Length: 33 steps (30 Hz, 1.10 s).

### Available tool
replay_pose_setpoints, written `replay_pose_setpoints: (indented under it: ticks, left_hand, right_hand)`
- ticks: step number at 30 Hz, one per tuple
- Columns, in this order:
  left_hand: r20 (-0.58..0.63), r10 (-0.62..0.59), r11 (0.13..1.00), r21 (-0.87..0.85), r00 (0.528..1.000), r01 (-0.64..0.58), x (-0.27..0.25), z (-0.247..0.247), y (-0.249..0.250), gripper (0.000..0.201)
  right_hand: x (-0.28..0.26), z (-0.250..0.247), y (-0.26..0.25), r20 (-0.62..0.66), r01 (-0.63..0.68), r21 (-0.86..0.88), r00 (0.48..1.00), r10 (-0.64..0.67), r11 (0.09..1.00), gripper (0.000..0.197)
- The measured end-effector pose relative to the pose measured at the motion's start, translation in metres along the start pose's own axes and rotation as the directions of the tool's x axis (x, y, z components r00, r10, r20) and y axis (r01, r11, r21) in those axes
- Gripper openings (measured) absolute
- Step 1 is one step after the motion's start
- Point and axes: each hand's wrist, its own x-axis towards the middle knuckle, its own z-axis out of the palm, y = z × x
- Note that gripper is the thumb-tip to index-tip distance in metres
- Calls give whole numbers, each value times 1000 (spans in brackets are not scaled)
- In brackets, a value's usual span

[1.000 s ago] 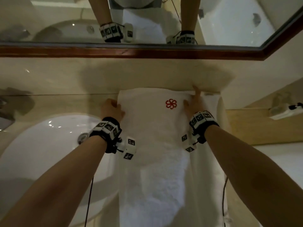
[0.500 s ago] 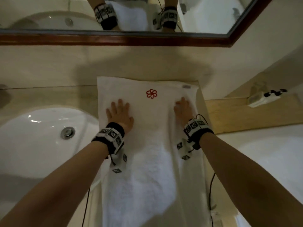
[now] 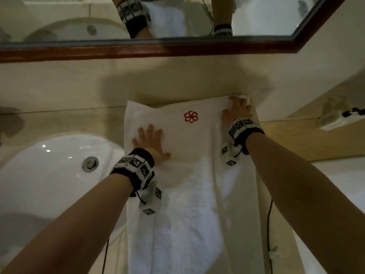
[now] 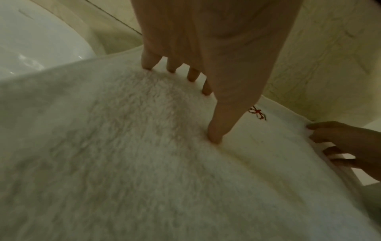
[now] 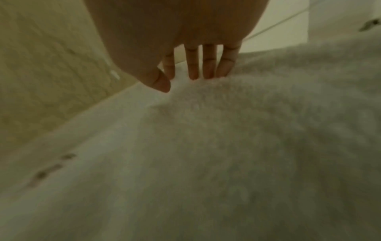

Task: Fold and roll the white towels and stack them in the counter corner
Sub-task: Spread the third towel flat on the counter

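A white towel (image 3: 187, 194) with a red flower logo (image 3: 191, 116) lies lengthwise on the beige counter (image 3: 59, 123), its near end hanging over the front edge. My left hand (image 3: 150, 143) lies flat on the towel's left part, fingers spread and straight (image 4: 206, 48). My right hand (image 3: 237, 111) is on the towel's far right corner by the wall, fingers straight and pressing the cloth (image 5: 185, 48). The corner under it looks slightly bunched. The left wrist view shows the right hand (image 4: 346, 143) at the towel's edge.
A white sink basin (image 3: 39, 175) with a metal drain (image 3: 90, 164) lies left of the towel. The wood-framed mirror (image 3: 158, 50) runs along the wall above. A wooden ledge (image 3: 296, 139) with a small white device (image 3: 335, 119) is on the right.
My right hand has slid forward from the towel's right side to its far right corner. The left hand stays flat on the left part.
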Motion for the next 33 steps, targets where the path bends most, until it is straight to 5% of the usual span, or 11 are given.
replay_pose_setpoints:
  ticks: [5,10,15,19,25,28,33]
  left_hand:
    - [49,-50,996,77,998,46,10,-5,6,104]
    - [-16,-55,998,-37,998,54,-3,-4,5,89]
    - [-320,-185,948,-307,929,83,-66,27,-6,47]
    - [-151,-294,932,-264,944,248,-123,63,-23,28]
    - [41,-406,899,-159,913,408,-193,133,-31,32]
    - [27,-514,825,-259,858,502,-215,164,-34,35]
    - [20,-558,792,-285,829,540,-242,178,-27,42]
  right_hand:
    - [-55,8,18,-210,56,223,978,-8,973,32]
    - [-124,29,67,-97,206,90,976,-197,974,36]
    - [-172,22,87,-95,-26,317,994,59,948,31]
    - [-234,27,117,-4,-73,229,997,76,971,28]
    - [-306,40,158,167,-205,419,975,147,885,37]
    - [-332,54,176,196,-260,383,961,198,886,47]
    - [-351,55,191,236,-302,263,941,243,916,28]
